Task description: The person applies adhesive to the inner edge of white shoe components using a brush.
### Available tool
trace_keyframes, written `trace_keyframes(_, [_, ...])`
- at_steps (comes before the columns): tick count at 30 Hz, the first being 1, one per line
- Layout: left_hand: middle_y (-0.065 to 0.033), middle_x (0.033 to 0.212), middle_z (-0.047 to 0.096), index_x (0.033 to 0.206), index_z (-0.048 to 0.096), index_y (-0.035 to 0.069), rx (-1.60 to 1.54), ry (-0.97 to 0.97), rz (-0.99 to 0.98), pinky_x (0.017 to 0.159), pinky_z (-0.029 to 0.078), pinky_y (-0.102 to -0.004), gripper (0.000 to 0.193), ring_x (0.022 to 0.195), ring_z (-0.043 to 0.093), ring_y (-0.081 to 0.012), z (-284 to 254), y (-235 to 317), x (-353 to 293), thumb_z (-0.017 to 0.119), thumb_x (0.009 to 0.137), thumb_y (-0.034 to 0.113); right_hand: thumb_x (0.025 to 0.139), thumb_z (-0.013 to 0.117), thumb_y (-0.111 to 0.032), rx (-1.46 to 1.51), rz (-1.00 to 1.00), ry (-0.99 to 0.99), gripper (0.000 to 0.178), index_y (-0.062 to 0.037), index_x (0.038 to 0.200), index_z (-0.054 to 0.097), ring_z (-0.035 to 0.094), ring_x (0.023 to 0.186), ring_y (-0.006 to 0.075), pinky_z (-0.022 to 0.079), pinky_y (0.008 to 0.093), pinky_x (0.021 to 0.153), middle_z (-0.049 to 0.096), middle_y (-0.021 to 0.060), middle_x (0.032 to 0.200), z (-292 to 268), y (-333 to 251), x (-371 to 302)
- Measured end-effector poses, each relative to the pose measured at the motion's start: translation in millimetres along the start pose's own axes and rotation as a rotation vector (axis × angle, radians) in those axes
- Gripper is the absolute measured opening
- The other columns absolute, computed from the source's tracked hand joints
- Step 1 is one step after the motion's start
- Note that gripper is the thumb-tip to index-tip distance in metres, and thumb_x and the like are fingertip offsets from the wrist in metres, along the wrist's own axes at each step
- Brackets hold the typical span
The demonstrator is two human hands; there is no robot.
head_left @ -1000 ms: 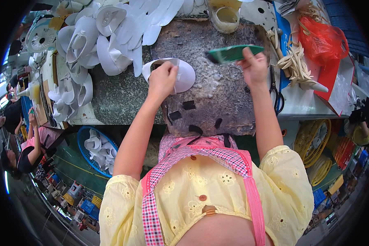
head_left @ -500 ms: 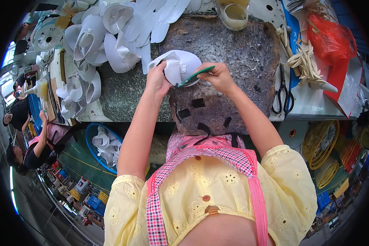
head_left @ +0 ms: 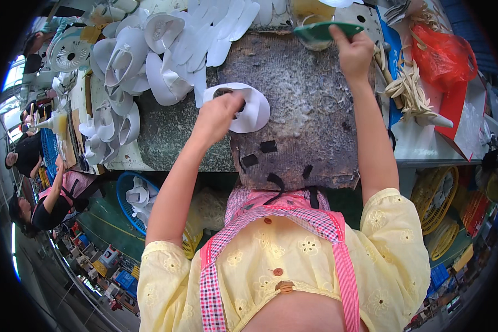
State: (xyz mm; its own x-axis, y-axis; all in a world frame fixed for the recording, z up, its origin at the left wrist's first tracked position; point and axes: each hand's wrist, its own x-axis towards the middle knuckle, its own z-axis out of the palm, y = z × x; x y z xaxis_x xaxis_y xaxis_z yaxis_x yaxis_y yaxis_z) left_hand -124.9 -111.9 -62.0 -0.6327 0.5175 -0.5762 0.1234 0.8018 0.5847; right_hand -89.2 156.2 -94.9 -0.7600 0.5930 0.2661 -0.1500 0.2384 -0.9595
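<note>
My left hand [head_left: 220,117] is closed on a white shoe upper [head_left: 254,113], its slightly blurred fingers at the dark opening. The upper is over the dark, worn work mat [head_left: 293,88]. Farther off to the right, my right hand [head_left: 353,52] grips a flat green oval blade [head_left: 326,30] between thumb and fingers. That blade reaches over the mouth of a yellowish glue pot [head_left: 307,8], covering part of it.
White shoe uppers [head_left: 128,52] and flat white insole-shaped pieces [head_left: 227,27] are heaped at the far left. Black scraps [head_left: 250,160] lie near the mat's front edge. Right of my arm are beige strips [head_left: 409,88] and a red plastic bag [head_left: 444,58]. Two people work at left.
My right hand has moved the green blade from the upper away to the far right, at the glue pot. The upper, still in my left hand, is lower and turned.
</note>
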Motion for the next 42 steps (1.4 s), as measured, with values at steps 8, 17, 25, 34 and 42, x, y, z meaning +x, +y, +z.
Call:
trace_keyframes(8, [-0.0130, 0.090, 0.056, 0.087, 0.055, 0.000, 1.234, 0.255, 0.620, 0.081, 0.039, -0.0334, 0.024, 0.094, 0.051, -0.0244, 15, -73, -16, 0.048, 0.069, 0.015, 0.070, 0.062, -0.027, -0.583, -0.279, -0.050, 0.019, -0.0092, 0.073, 0.059, 0.051, 0.061, 0.0238, 0.038, 0.0342, 0.052, 0.052, 0.0081, 0.060, -16, 16, 51])
trace_keyframes(17, [-0.0153, 0.060, 0.055, 0.070, 0.054, 0.003, 0.626, 0.131, 0.168, 0.058, 0.044, -0.0391, 0.012, 0.061, 0.056, -0.0328, -36, 3, -33, 0.047, 0.068, 0.012, 0.074, 0.061, -0.018, -0.705, -0.208, -0.182, 0.016, -0.0028, 0.079, 0.059, 0.049, 0.061, 0.0126, 0.037, 0.0249, 0.054, 0.056, 0.0061, 0.068, -45, 26, 72])
trace_keyframes(25, [-0.0248, 0.073, 0.055, 0.097, 0.048, 0.001, 0.344, 0.277, -0.028, 0.067, 0.041, -0.0455, 0.029, 0.071, 0.054, -0.0388, 32, -1, -26, 0.043, 0.073, 0.016, 0.072, 0.060, -0.016, -0.882, -0.358, -0.220, 0.013, -0.0053, 0.078, 0.058, 0.050, 0.063, 0.0241, 0.038, 0.0320, 0.056, 0.052, 0.0101, 0.067, -12, 23, 44])
trace_keyframes(34, [-0.0082, 0.110, 0.049, 0.120, 0.036, 0.001, -0.650, -0.249, -0.176, 0.079, 0.038, -0.0271, 0.042, 0.096, 0.047, -0.0136, 38, -15, 3, 0.043, 0.084, 0.022, 0.072, 0.064, -0.012, -0.266, -0.016, 0.019, 0.015, 0.0006, 0.078, 0.058, 0.048, 0.050, 0.0075, 0.039, 0.0212, 0.048, 0.059, 0.0026, 0.068, -78, 38, 22])
trace_keyframes(42, [-0.0085, 0.108, 0.049, 0.114, 0.039, 0.003, -1.560, -0.229, -0.079, 0.087, 0.039, -0.0375, 0.037, 0.101, 0.048, -0.0208, 27, -14, -5, 0.036, 0.087, 0.028, 0.076, 0.057, -0.009, 0.650, 0.343, -0.177, 0.009, 0.0002, 0.078, 0.055, 0.051, 0.052, 0.0120, 0.041, 0.0219, 0.048, 0.056, 0.0054, 0.067, -23, -22, -74])
